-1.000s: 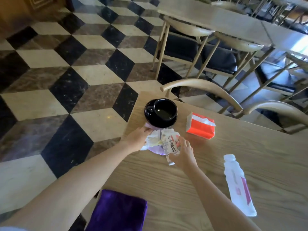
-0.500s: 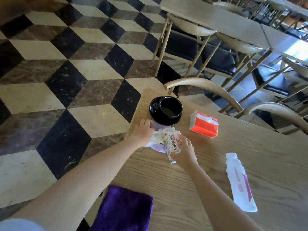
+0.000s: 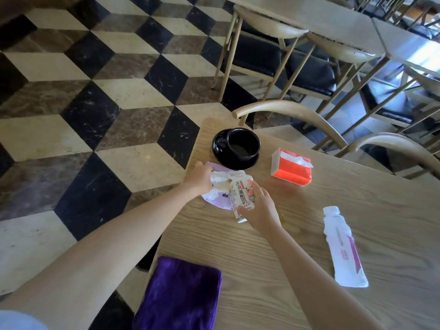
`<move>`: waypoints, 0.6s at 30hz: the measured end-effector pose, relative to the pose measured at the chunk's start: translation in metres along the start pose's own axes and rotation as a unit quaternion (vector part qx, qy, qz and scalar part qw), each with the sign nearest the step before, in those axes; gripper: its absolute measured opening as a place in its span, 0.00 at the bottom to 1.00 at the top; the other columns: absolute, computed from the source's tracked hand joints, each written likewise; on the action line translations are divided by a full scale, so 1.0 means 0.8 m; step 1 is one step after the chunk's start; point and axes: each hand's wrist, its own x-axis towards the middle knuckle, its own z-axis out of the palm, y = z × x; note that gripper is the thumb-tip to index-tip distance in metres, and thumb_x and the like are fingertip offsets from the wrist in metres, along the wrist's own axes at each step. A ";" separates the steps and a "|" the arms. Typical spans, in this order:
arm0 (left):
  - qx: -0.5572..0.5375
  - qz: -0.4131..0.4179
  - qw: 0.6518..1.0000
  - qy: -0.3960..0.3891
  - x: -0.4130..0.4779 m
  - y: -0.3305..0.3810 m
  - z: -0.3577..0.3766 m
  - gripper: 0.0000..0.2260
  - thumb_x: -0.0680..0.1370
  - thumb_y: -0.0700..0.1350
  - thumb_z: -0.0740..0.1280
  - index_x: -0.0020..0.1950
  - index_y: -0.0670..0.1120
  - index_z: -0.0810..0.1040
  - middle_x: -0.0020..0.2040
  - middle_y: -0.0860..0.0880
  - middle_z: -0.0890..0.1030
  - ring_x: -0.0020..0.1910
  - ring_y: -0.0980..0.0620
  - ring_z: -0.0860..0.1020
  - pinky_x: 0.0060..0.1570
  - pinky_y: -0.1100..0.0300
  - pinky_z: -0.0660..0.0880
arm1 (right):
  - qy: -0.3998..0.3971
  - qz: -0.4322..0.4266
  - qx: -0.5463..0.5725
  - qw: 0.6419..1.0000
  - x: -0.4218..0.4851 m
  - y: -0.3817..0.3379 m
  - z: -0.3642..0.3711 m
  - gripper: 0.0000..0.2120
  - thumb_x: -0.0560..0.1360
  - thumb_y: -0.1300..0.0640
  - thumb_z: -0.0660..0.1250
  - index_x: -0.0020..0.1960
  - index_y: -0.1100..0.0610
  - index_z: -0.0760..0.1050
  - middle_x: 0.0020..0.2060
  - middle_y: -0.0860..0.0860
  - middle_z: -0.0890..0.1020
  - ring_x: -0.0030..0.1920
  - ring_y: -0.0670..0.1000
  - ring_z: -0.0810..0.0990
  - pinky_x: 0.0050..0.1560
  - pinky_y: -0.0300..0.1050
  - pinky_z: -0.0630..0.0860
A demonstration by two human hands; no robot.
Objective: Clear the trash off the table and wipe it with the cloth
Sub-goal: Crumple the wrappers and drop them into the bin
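At the corner of the pale wooden table [image 3: 297,234], our left hand [image 3: 200,178] closes on crumpled white tissue [image 3: 220,182] while our right hand [image 3: 258,207] pinches the printed yogurt pouch [image 3: 240,191], its long axis running away from us; the folded purple cloth [image 3: 181,294] lies near our left arm.

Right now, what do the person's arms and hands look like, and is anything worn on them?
Both forearms are bare up to the frame's edge. The left hand and the right hand show no gloves, rings, watch or bracelet. Only a bit of pale fabric, perhaps a sleeve, appears at the lower left corner.
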 end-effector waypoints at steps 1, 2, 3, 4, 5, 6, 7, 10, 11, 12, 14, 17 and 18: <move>0.002 0.005 1.000 0.004 -0.005 -0.008 -0.012 0.21 0.73 0.37 0.65 0.66 0.43 0.70 0.63 0.39 0.69 0.56 0.42 0.74 0.54 0.56 0.73 | -0.004 -0.013 0.002 1.000 -0.001 -0.006 0.001 0.40 0.69 0.56 0.71 0.76 0.50 0.55 0.68 0.50 0.67 0.66 0.53 0.68 0.66 0.52 0.70; 0.002 0.009 1.000 0.004 -0.010 -0.018 -0.026 0.21 0.72 0.38 0.67 0.65 0.43 0.72 0.62 0.39 0.71 0.57 0.42 0.75 0.55 0.54 0.73 | -0.007 -0.025 0.005 1.000 -0.002 -0.015 0.004 0.39 0.69 0.56 0.70 0.75 0.49 0.55 0.68 0.50 0.68 0.66 0.53 0.69 0.65 0.52 0.71; -0.003 0.010 1.000 0.004 -0.015 -0.029 -0.041 0.21 0.71 0.39 0.68 0.64 0.44 0.73 0.61 0.40 0.74 0.57 0.43 0.75 0.56 0.53 0.74 | -0.011 -0.035 0.007 0.999 -0.003 -0.024 0.008 0.39 0.69 0.56 0.70 0.75 0.48 0.55 0.67 0.49 0.68 0.65 0.52 0.69 0.64 0.52 0.72; -0.015 0.007 1.000 0.010 -0.023 -0.043 -0.057 0.20 0.70 0.39 0.68 0.63 0.45 0.75 0.60 0.41 0.76 0.56 0.43 0.77 0.54 0.53 0.75 | -0.017 -0.047 0.008 0.999 -0.003 -0.037 0.013 0.39 0.69 0.55 0.70 0.75 0.48 0.55 0.67 0.49 0.68 0.65 0.51 0.70 0.63 0.52 0.73; -0.029 0.000 0.999 0.019 -0.031 -0.057 -0.073 0.20 0.70 0.39 0.69 0.62 0.45 0.76 0.58 0.43 0.78 0.54 0.44 0.78 0.51 0.54 0.75 | -0.023 -0.061 0.008 0.998 -0.002 -0.051 0.019 0.39 0.70 0.55 0.70 0.75 0.47 0.55 0.67 0.48 0.69 0.65 0.51 0.70 0.63 0.52 0.73; -0.045 -0.012 0.998 0.030 -0.040 -0.074 -0.090 0.19 0.69 0.39 0.69 0.60 0.46 0.77 0.55 0.44 0.80 0.53 0.45 0.78 0.47 0.57 0.74 | -0.031 -0.076 0.007 0.997 -0.001 -0.066 0.027 0.39 0.70 0.54 0.70 0.75 0.47 0.55 0.66 0.48 0.69 0.65 0.51 0.70 0.63 0.52 0.73; -0.058 -0.024 0.997 0.042 -0.050 -0.092 -0.105 0.18 0.69 0.38 0.69 0.59 0.46 0.77 0.53 0.46 0.81 0.51 0.46 0.78 0.43 0.59 0.72 | -0.038 -0.090 0.008 0.995 0.002 -0.083 0.036 0.39 0.70 0.54 0.70 0.75 0.47 0.55 0.66 0.49 0.68 0.65 0.51 0.70 0.64 0.52 0.72; -0.083 -0.083 0.990 0.072 -0.079 -0.150 -0.144 0.20 0.68 0.38 0.70 0.60 0.47 0.77 0.47 0.47 0.81 0.38 0.52 0.77 0.33 0.66 0.68 | -0.070 -0.134 0.006 0.989 0.010 -0.134 0.068 0.38 0.70 0.54 0.70 0.75 0.48 0.55 0.66 0.51 0.68 0.65 0.52 0.69 0.66 0.50 0.70; -0.090 -0.108 0.986 0.085 -0.091 -0.171 -0.154 0.21 0.68 0.38 0.70 0.60 0.47 0.76 0.45 0.48 0.80 0.34 0.53 0.75 0.28 0.68 0.67 | -0.083 -0.148 -0.001 0.986 0.013 -0.151 0.083 0.38 0.70 0.55 0.70 0.75 0.49 0.55 0.66 0.52 0.68 0.65 0.53 0.69 0.65 0.49 0.69; -0.104 -0.131 0.981 0.102 -0.101 -0.193 -0.160 0.22 0.67 0.38 0.70 0.61 0.48 0.76 0.45 0.47 0.79 0.33 0.53 0.74 0.26 0.67 0.67 | -0.095 -0.159 -0.010 0.983 0.017 -0.168 0.099 0.38 0.70 0.55 0.69 0.75 0.50 0.55 0.65 0.53 0.68 0.65 0.53 0.69 0.65 0.48 0.69; -0.129 -0.172 0.968 0.131 -0.119 -0.232 -0.164 0.23 0.66 0.38 0.71 0.61 0.47 0.77 0.50 0.45 0.80 0.38 0.49 0.75 0.29 0.62 0.67 | -0.121 -0.175 -0.026 0.977 0.025 -0.196 0.131 0.37 0.71 0.56 0.69 0.75 0.53 0.56 0.66 0.55 0.68 0.65 0.56 0.69 0.66 0.50 0.68; -0.111 -0.217 0.961 0.134 -0.136 -0.291 -0.145 0.24 0.67 0.39 0.72 0.63 0.46 0.76 0.54 0.41 0.79 0.46 0.44 0.77 0.33 0.60 0.67 | -0.163 -0.180 -0.054 0.969 0.039 -0.227 0.190 0.36 0.71 0.58 0.68 0.74 0.56 0.56 0.66 0.58 0.68 0.65 0.59 0.69 0.67 0.54 0.67; -0.102 -0.231 0.959 0.130 -0.138 -0.307 -0.132 0.25 0.67 0.40 0.72 0.63 0.45 0.75 0.54 0.41 0.78 0.49 0.43 0.78 0.35 0.60 0.68 | -0.170 -0.179 -0.064 0.967 0.045 -0.231 0.209 0.35 0.70 0.58 0.68 0.73 0.57 0.57 0.65 0.59 0.68 0.64 0.60 0.70 0.66 0.55 0.67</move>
